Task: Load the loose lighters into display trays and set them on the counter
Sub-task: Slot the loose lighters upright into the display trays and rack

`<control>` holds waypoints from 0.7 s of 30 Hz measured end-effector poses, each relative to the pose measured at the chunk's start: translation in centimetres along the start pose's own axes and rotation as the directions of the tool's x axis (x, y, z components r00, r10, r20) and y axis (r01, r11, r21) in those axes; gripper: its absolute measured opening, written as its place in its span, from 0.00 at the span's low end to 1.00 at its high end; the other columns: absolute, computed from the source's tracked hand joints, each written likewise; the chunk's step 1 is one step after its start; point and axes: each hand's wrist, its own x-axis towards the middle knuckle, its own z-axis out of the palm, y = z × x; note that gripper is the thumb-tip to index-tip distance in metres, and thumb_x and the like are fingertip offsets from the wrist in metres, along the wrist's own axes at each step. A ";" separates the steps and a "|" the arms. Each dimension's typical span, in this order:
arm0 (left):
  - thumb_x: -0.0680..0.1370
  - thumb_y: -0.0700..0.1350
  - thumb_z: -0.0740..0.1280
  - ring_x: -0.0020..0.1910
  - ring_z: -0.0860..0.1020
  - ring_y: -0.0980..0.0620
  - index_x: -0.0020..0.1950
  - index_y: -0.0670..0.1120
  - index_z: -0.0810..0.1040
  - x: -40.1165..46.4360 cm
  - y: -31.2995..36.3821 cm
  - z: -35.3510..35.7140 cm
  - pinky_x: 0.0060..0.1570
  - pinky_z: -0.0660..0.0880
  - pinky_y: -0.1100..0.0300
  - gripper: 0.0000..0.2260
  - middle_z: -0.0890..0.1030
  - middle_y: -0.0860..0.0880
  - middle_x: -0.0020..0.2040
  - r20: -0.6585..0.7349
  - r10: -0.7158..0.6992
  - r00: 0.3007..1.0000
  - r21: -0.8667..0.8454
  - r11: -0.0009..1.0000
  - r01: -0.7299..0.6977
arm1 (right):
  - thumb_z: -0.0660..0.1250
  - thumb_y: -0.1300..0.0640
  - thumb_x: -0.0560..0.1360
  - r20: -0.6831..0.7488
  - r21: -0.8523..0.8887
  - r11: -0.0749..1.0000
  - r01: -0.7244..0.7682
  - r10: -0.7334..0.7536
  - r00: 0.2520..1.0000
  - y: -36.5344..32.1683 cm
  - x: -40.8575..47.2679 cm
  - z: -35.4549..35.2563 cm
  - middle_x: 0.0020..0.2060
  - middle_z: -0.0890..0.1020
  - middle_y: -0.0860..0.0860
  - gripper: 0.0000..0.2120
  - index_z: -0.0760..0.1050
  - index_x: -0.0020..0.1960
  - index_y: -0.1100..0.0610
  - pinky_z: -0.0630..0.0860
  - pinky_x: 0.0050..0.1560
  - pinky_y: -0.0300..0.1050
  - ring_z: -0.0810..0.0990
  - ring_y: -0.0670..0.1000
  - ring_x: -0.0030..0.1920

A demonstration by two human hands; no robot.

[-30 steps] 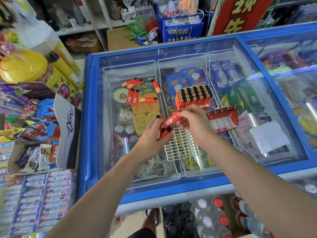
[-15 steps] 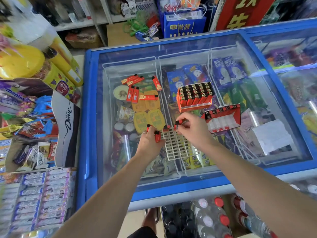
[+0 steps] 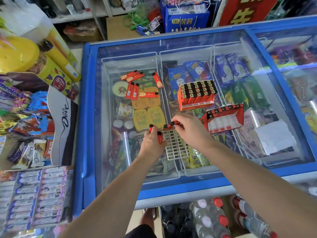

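We are filling the white grid tray (image 3: 178, 146) on the freezer lid (image 3: 171, 48), our bench; our right hand (image 3: 189, 130) pinches a red lighter (image 3: 174, 123) over the tray's far edge, seemingly about to seat it; our left hand (image 3: 152, 140) grips spare lighters (image 3: 159, 136) just beside the tray; next, we judge, a slot must be lined up and the lighter pressed in; loose lighters (image 3: 137, 86) lie well apart beyond; a full tray (image 3: 196, 95) stands ahead.

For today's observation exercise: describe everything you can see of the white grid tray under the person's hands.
The white grid tray looks like moulded plastic, a lattice of small rectangular slots, nearly all empty. It lies flat on the freezer's glass lid. The right hand pushes a red lighter into its far edge; the left hand, beside its left edge, grips more lighters.
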 end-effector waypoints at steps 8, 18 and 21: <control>0.79 0.46 0.70 0.43 0.73 0.49 0.66 0.46 0.69 0.1 0.1 -0.2 0.39 0.70 0.59 0.18 0.73 0.43 0.53 0.015 0.001 1.000 -0.007 1.000 -0.001 | 0.66 0.63 0.79 0.059 -0.070 0.998 0.003 0.001 0.998 0.1 0.1 0.1 0.50 0.84 0.54 0.08 0.80 0.57 0.60 0.78 0.48 0.50 0.83 0.55 0.48; 0.78 0.49 0.72 0.36 0.76 0.52 0.54 0.50 0.72 -1.0 1.1 -4.5 0.32 0.74 0.60 0.11 0.80 0.46 0.43 -0.155 0.066 0.986 -0.315 0.943 -0.112 | 0.70 0.66 0.74 -0.062 0.085 0.987 -0.133 0.139 0.988 -0.1 -0.7 -0.9 0.55 0.77 0.50 0.26 0.69 0.70 0.57 0.81 0.49 0.48 0.80 0.47 0.44; 0.79 0.52 0.71 0.31 0.72 0.60 0.52 0.52 0.73 -1.4 2.9 -5.7 0.29 0.71 0.67 0.09 0.78 0.53 0.39 -0.182 0.111 0.977 -0.356 0.919 -0.171 | 0.69 0.69 0.70 -0.031 0.163 0.979 -0.123 0.130 0.991 -1.1 -1.4 -1.4 0.55 0.75 0.46 0.28 0.70 0.67 0.52 0.79 0.47 0.43 0.79 0.44 0.44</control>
